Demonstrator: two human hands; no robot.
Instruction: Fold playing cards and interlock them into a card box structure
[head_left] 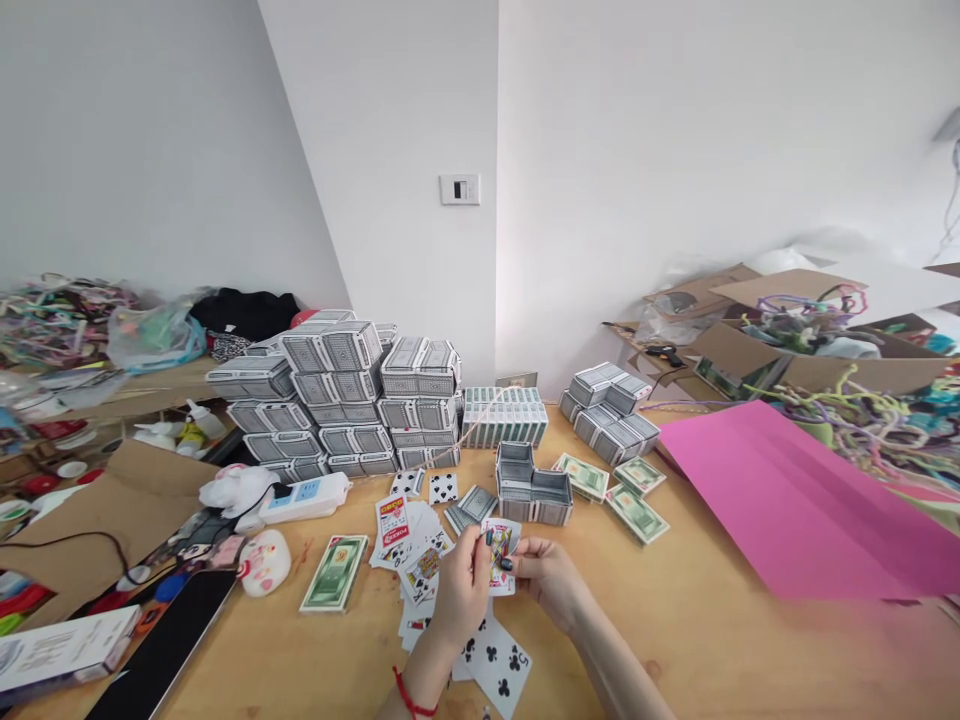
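Observation:
Both my hands grip one jack playing card (501, 562), face toward me, above the table. My left hand (466, 580), with a red cord at the wrist, pinches its left edge; my right hand (551, 580) pinches its right edge. Under and beside my left hand lies a loose spread of face-up cards (424, 570), with a five of clubs (499, 665) nearest me. Just beyond my hands stands an open-topped box shape built of folded grey-backed cards (534, 500). A few grey-backed cards (470, 508) lie face down to its left.
Tall stacks of folded-card blocks (337, 400) stand at the back left, a smaller group (611, 410) at the back right. Green card packs (637, 512) lie right of centre. A pink sheet (795, 510) covers the right side. A power strip (304, 498) and dark tablet (169, 645) are left.

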